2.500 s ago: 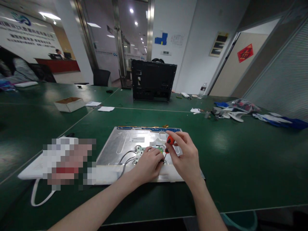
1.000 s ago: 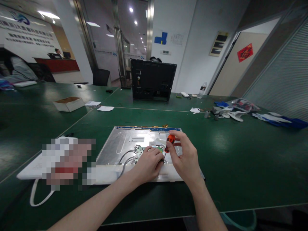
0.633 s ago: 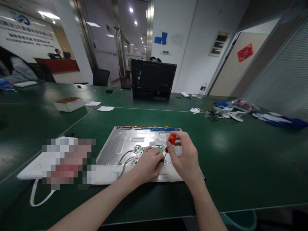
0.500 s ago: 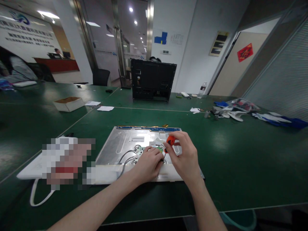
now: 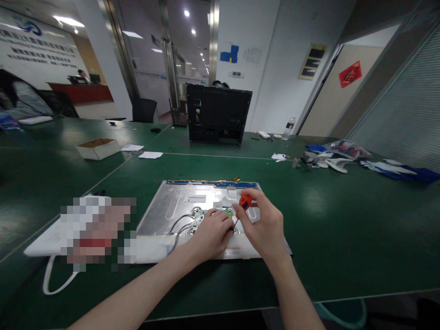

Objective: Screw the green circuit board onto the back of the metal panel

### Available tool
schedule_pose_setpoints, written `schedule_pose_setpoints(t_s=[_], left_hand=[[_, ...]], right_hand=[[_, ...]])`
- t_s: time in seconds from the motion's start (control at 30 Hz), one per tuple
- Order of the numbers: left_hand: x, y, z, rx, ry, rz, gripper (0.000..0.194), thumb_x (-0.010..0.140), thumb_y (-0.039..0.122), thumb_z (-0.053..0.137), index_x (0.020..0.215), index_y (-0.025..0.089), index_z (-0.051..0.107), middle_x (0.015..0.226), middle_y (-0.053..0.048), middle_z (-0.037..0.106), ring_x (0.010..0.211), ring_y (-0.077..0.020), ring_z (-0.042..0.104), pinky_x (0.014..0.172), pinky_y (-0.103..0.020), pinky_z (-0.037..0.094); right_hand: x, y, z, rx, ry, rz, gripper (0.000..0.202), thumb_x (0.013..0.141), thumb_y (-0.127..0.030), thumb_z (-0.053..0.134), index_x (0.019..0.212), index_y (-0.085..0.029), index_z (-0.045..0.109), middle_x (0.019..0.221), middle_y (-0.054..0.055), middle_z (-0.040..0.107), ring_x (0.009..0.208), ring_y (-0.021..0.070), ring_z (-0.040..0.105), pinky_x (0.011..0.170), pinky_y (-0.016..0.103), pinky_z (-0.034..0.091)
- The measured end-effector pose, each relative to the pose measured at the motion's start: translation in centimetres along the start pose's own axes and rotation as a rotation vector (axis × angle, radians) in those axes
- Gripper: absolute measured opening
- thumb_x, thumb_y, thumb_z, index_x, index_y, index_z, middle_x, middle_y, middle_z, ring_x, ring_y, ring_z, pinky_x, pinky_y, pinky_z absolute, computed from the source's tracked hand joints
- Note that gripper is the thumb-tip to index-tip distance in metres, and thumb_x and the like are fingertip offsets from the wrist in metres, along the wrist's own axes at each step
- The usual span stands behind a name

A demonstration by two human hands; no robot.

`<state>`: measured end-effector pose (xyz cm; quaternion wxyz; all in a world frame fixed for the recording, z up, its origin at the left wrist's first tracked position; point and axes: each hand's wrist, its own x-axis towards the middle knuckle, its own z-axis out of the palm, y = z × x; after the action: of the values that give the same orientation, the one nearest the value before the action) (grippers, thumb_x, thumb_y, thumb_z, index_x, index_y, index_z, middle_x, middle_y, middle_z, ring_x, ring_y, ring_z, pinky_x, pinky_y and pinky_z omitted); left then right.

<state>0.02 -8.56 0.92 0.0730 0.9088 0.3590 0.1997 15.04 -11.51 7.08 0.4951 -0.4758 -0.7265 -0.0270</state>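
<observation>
A flat silver display panel (image 5: 154,220) lies on the green table with its back up and a blue board strip along its far edge. On its middle sits a small green circuit board (image 5: 200,218), with dark cables running off to its left. My right hand (image 5: 264,220) is closed around the red and black handle of a screwdriver (image 5: 245,201); its thin shaft slants down to the board's right end. My left hand (image 5: 215,229) rests over the board, fingers bent together near the screwdriver's tip, and what lies beneath them is hidden.
Beyond the panel stands a black monitor housing (image 5: 220,114). An open box (image 5: 99,150) and papers are at the back left. A white object with a strap (image 5: 48,236), partly pixelated, lies left. Bags and parts (image 5: 319,159) lie at the back right.
The screwdriver's handle has turned a little in my right hand, and the fingers around it have shifted slightly. My left hand has stayed in place.
</observation>
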Motion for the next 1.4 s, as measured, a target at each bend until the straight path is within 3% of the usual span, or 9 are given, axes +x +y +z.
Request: schedule_pose_setpoints(t_s=[0.1, 0.3, 0.5, 0.67, 0.87, 1.1, 1.27, 1.4], left_hand=[[0.06, -0.05, 0.14, 0.007, -0.008, 0.008, 0.015, 0.085, 0.016, 0.049, 0.095, 0.020, 0.060, 0.097, -0.006, 0.061, 0.097, -0.0222, 0.054, 0.093, -0.041, 0.034], [0.07, -0.11, 0.28, -0.002, 0.012, 0.009, 0.014, 0.086, 0.015, 0.049, 0.093, 0.019, 0.060, 0.095, -0.005, 0.061, 0.094, -0.0218, 0.054, 0.093, -0.041, 0.034], [0.07, -0.17, 0.29, -0.011, 0.007, 0.006, 0.014, 0.087, 0.017, 0.049, 0.095, 0.019, 0.060, 0.095, -0.006, 0.061, 0.093, -0.0219, 0.054, 0.093, -0.041, 0.034], [0.05, -0.21, 0.36, -0.011, 0.001, 0.002, 0.015, 0.086, 0.017, 0.050, 0.096, 0.020, 0.060, 0.097, -0.006, 0.061, 0.097, -0.0225, 0.054, 0.093, -0.041, 0.034], [0.04, -0.19, 0.29, -0.008, 0.004, 0.007, 0.014, 0.084, 0.016, 0.051, 0.094, 0.020, 0.060, 0.095, -0.006, 0.061, 0.095, -0.0225, 0.054, 0.093, -0.041, 0.034], [0.08, -0.11, 0.23, 0.009, 0.005, 0.006, 0.013, 0.084, 0.017, 0.051, 0.094, 0.019, 0.059, 0.096, -0.006, 0.061, 0.095, -0.0224, 0.055, 0.094, -0.042, 0.034], [0.07, -0.14, 0.27, 0.001, 0.002, 0.006, 0.015, 0.085, 0.017, 0.050, 0.096, 0.020, 0.060, 0.098, -0.006, 0.061, 0.097, -0.0227, 0.054, 0.095, -0.042, 0.033], [0.10, -0.16, 0.29, 0.006, -0.002, 0.005, 0.014, 0.086, 0.018, 0.050, 0.096, 0.020, 0.060, 0.097, -0.006, 0.061, 0.096, -0.0223, 0.054, 0.095, -0.042, 0.033]], right_hand=[[0.02, 0.17, 0.01, -0.004, -0.006, -0.010, 0.023, 0.084, -0.024, 0.058, 0.107, -0.022, 0.057, 0.094, 0.004, 0.065, 0.083, 0.0179, 0.062, 0.071, 0.032, 0.051], [0.19, -0.17, 0.02, 0.044, 0.009, 0.017, 0.030, 0.086, -0.022, 0.054, 0.115, -0.028, 0.061, 0.107, 0.006, 0.059, 0.089, 0.0173, 0.061, 0.072, 0.032, 0.053], [0.18, -0.33, -0.09, 0.050, -0.046, 0.012, 0.039, 0.085, -0.016, 0.049, 0.123, -0.025, 0.053, 0.110, 0.007, 0.063, 0.097, 0.0200, 0.060, 0.081, 0.037, 0.052], [0.17, 0.02, -0.10, 0.014, -0.032, -0.013, 0.031, 0.085, -0.024, 0.054, 0.116, -0.024, 0.056, 0.101, 0.007, 0.065, 0.090, 0.0202, 0.061, 0.076, 0.036, 0.052], [0.11, -0.05, -0.03, -0.014, 0.020, 0.029, 0.030, 0.085, -0.022, 0.055, 0.113, -0.029, 0.062, 0.104, 0.006, 0.057, 0.085, 0.0174, 0.060, 0.069, 0.033, 0.053], [0.17, -0.18, 0.02, 0.004, -0.014, 0.022, 0.036, 0.085, -0.019, 0.050, 0.120, -0.026, 0.055, 0.109, 0.008, 0.061, 0.096, 0.0206, 0.060, 0.078, 0.037, 0.052], [0.01, 0.14, 0.08, 0.003, 0.003, 0.019, 0.025, 0.084, -0.028, 0.056, 0.109, -0.024, 0.055, 0.098, 0.006, 0.065, 0.087, 0.0204, 0.062, 0.075, 0.036, 0.051], [-0.13, 0.06, 0.16, 0.026, -0.023, 0.066, 0.024, 0.085, -0.025, 0.055, 0.109, -0.023, 0.051, 0.097, 0.005, 0.065, 0.083, 0.0186, 0.063, 0.074, 0.035, 0.052]])
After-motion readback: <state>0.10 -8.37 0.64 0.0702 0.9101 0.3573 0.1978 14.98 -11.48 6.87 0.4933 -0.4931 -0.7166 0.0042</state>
